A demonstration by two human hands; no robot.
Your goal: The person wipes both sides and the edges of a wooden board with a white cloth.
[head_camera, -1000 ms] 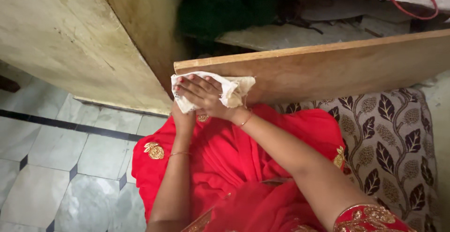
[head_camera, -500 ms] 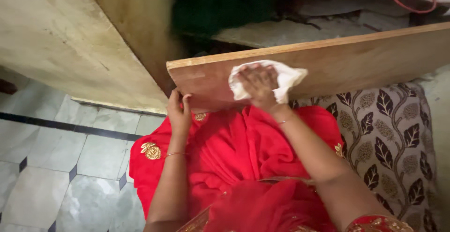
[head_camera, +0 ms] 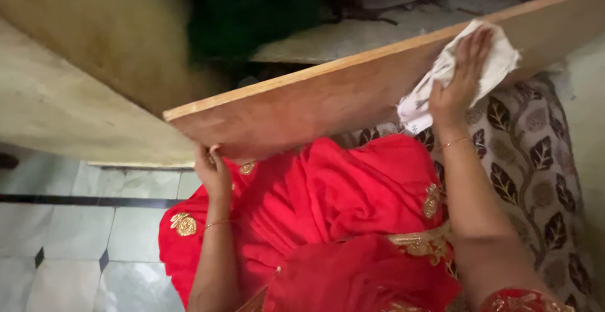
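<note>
The right hand point(head_camera: 459, 79) stretches out on a straight arm, palm flat and fingers spread, pressing a white cloth point(head_camera: 455, 75) against the face of the wooden board point(head_camera: 328, 101) near its upper edge. The left hand point(head_camera: 213, 172) grips the board's lower left corner from beneath, fingers curled around it, above the red garment point(head_camera: 334, 211).

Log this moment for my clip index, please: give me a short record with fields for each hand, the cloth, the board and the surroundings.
left hand: grips the lower edge of the wooden board near its left end
right hand: flat on a white cloth, pressing it against the board's face
board: long, brown, tilted, resting over the lap
clothing: red garment with gold trim
surroundings: leaf-patterned cushion, pale tiled floor
</note>
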